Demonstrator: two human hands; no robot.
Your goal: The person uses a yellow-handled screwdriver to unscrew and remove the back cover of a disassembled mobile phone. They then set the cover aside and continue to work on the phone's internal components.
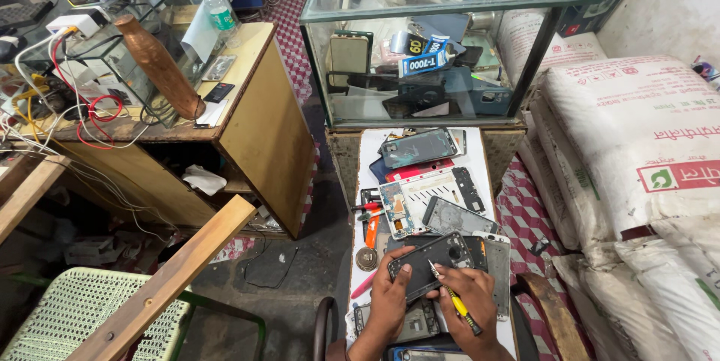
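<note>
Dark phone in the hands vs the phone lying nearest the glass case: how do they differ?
The dark phone is gripped by the left hand, with the right hand bringing a yellow screwdriver to it; the far phone lies untouched. The dark phone shows a black back with a camera cutout; the far phone shows a grey-green, glossy face. The dark phone sits at the white table's near end, the far phone at its far end. Both lie tilted on the table.

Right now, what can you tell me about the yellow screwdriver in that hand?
The screwdriver is thin, with a yellow handle, a black end and a fine metal tip. It lies slanted in the right hand, tip pointing up-left toward the dark phone back that the left hand steadies. The tip sits near that phone's lower edge; whether it touches is too small to tell. All this is over the narrow white table strewn with phone parts.
</note>
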